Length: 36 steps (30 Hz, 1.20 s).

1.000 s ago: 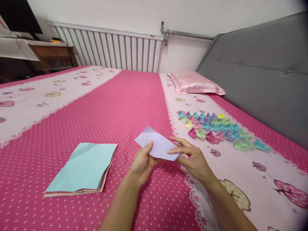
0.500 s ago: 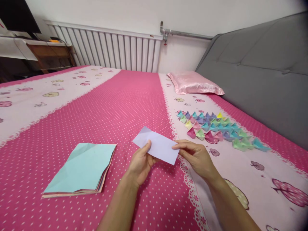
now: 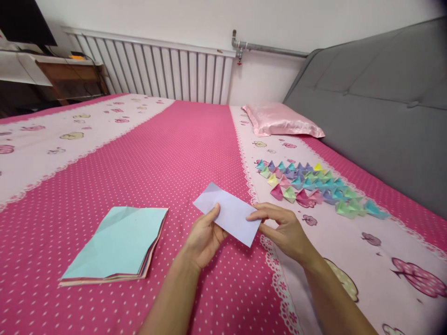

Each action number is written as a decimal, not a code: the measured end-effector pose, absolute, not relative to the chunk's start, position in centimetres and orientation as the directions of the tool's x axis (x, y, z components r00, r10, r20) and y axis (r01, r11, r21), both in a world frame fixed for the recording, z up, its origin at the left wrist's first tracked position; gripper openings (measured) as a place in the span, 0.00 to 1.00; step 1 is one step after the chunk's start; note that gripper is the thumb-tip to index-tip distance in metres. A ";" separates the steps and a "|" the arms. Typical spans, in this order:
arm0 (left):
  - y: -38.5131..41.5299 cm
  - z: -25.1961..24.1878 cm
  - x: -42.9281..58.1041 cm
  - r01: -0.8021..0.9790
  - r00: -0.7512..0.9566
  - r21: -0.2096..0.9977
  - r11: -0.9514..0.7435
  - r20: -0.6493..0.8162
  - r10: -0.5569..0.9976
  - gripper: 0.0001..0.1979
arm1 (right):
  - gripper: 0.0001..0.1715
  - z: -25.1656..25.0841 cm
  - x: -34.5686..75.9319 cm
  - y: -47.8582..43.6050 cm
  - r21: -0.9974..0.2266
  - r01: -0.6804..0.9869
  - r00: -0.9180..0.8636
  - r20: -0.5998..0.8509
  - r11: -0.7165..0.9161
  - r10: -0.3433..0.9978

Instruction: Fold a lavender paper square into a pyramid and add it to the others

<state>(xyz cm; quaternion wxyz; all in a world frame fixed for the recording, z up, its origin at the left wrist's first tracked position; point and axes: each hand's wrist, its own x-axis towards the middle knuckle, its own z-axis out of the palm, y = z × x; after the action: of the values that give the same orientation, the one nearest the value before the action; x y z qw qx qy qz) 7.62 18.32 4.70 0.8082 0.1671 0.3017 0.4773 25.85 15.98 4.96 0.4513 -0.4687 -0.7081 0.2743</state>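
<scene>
A pale lavender piece of paper (image 3: 228, 211), an oblong that looks folded, is held tilted above the bed by both hands. My left hand (image 3: 206, 235) grips its left part, thumb on top and fingers underneath. At the right edge, my right hand (image 3: 279, 225) pinches the paper, index finger lying on its face and thumb out of sight behind or below. To the left lies a stack of coloured paper (image 3: 117, 244) with a light blue sheet on top. Several small folded paper boats (image 3: 307, 184) in many colours stand in rows to the right.
A pink dotted bedspread (image 3: 167, 144) with pale patterned bands covers the bed. A pink satin pillow (image 3: 281, 120) lies near the grey padded headboard (image 3: 377, 102). Beyond are a white radiator (image 3: 157, 67), a pipe with a valve (image 3: 240, 53), and a desk with a monitor (image 3: 26, 23).
The right end of the lavender paper has tipped slightly lower, and my right index finger has slid a little further onto it. The left hand keeps its grip.
</scene>
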 end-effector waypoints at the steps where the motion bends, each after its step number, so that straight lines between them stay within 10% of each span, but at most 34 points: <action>1: 18.3 4.7 7.6 -0.670 0.367 0.557 0.490 -0.326 0.871 0.15 | 0.09 4.9 25.8 16.0 -0.816 0.411 -0.153 0.378 0.407 0.913; 36: 18.4 4.8 7.8 -0.666 0.371 0.550 0.503 -0.340 0.864 0.12 | 0.11 4.9 25.9 16.0 -0.824 0.402 -0.125 0.383 0.400 0.915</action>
<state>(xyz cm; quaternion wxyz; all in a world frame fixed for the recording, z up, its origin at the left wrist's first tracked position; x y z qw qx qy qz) 7.85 18.36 4.83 0.8119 0.1626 0.3038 0.4713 25.91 15.97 4.87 0.4630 -0.4724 -0.6969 0.2771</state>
